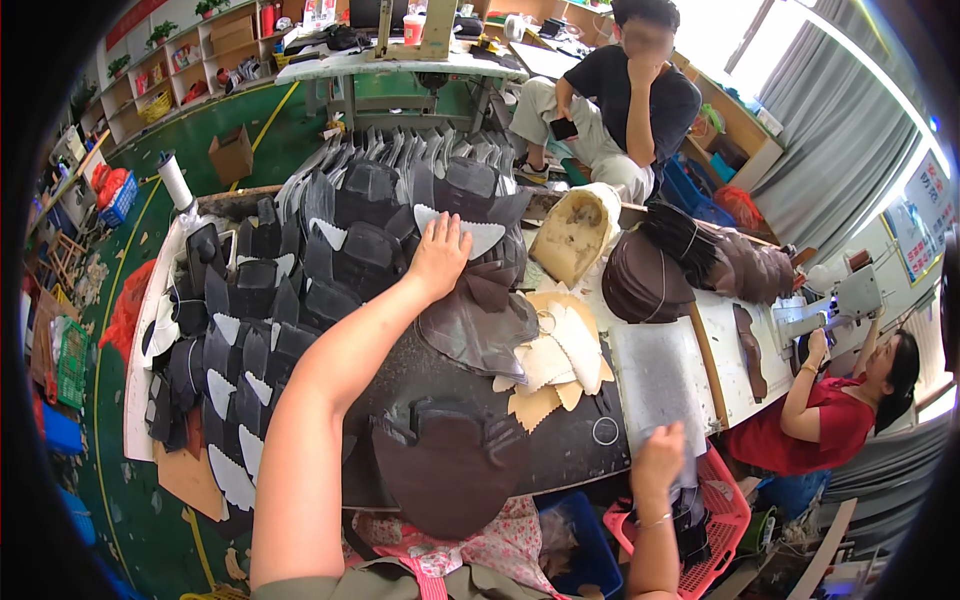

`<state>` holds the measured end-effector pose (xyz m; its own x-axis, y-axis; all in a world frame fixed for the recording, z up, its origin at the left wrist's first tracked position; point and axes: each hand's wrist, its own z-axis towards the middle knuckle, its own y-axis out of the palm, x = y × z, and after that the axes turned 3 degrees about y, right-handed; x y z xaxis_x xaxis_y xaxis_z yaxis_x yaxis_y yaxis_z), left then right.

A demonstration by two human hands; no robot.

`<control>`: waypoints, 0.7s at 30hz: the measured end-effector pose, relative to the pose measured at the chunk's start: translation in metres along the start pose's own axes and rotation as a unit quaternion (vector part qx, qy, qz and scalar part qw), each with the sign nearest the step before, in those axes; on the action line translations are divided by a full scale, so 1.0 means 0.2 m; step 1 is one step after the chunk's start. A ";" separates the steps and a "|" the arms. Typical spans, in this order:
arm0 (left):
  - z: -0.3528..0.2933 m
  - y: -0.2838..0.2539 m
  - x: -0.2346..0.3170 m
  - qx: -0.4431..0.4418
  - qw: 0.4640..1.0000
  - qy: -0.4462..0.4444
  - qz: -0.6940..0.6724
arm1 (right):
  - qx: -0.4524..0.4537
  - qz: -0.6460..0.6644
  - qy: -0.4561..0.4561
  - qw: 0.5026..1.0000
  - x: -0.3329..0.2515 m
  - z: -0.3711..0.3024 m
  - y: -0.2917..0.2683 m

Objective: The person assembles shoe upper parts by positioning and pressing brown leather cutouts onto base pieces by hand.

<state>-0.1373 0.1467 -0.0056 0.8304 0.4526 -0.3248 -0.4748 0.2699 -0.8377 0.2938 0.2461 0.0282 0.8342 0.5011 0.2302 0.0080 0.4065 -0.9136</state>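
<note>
My left hand (440,255) reaches across the table with its fingers stretched out flat. The fingertips lie on a white zigzag-edged piece (480,238) among piles of black cut pieces (370,255). Dark brown leather-like pieces (478,325) lie just in front of that hand. Close to my body, a rounded dark brown piece (450,485) overhangs the near table edge. My right hand (660,458) is off to the right, above the pink basket; it is smeared by motion, so its fingers and anything in them cannot be made out.
Cream zigzag-edged pieces (560,355) lie mid-table beside a white ring (606,430). Stacked brown pieces (640,280) stand further right. A pink basket (725,510) hangs low at the right. One person (640,100) sits across; another (815,410) works at a sewing machine (845,305).
</note>
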 end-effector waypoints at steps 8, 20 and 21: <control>-0.18 -0.56 -0.04 0.275 0.946 0.078 -0.152 | 0.039 0.267 0.009 0.963 -0.04 -0.15 0.04; -1.29 -0.94 0.59 -0.019 0.918 0.149 -0.366 | -0.182 0.663 0.140 0.712 -0.31 -0.30 -0.10; -1.27 -0.95 0.59 -0.035 0.907 0.134 -0.398 | -0.215 0.700 0.127 0.669 -0.34 -0.32 -0.10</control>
<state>0.1243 -0.0675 0.0031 0.9474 -0.0866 0.3081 0.3181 0.3611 -0.8766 0.2724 0.1557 0.0105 0.2576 -0.0074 -0.9662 -0.7670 -0.6097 -0.1998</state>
